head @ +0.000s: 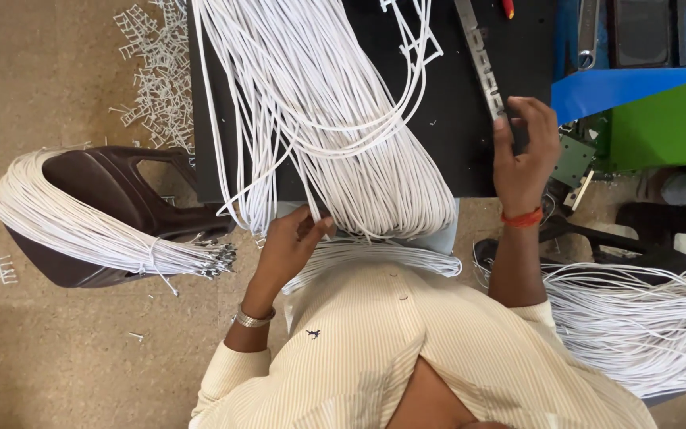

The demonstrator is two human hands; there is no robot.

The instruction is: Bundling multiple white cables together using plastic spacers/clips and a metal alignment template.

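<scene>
1. Two hands busy: our left hand (291, 242) pinches white cords (335, 119) at the black tabletop (458, 151) edge.
2. Right hand (524, 151), fingers curled, presses the metal strip (482, 63).
3. Best we isolate one cord, keeping the bundle untangled.

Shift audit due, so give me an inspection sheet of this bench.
Surface: black table top, mostly covered.
Job's things: big bundle of white cords across it; metal strip at the right.
Clutter: metal clips strewn on the floor.
Hands: left hand fingers pinch cords at the table edge; right hand presses the strip's end.
Cables: more cord bundles on a brown chair and at the right.
Surroundings: green and blue machine.
</scene>
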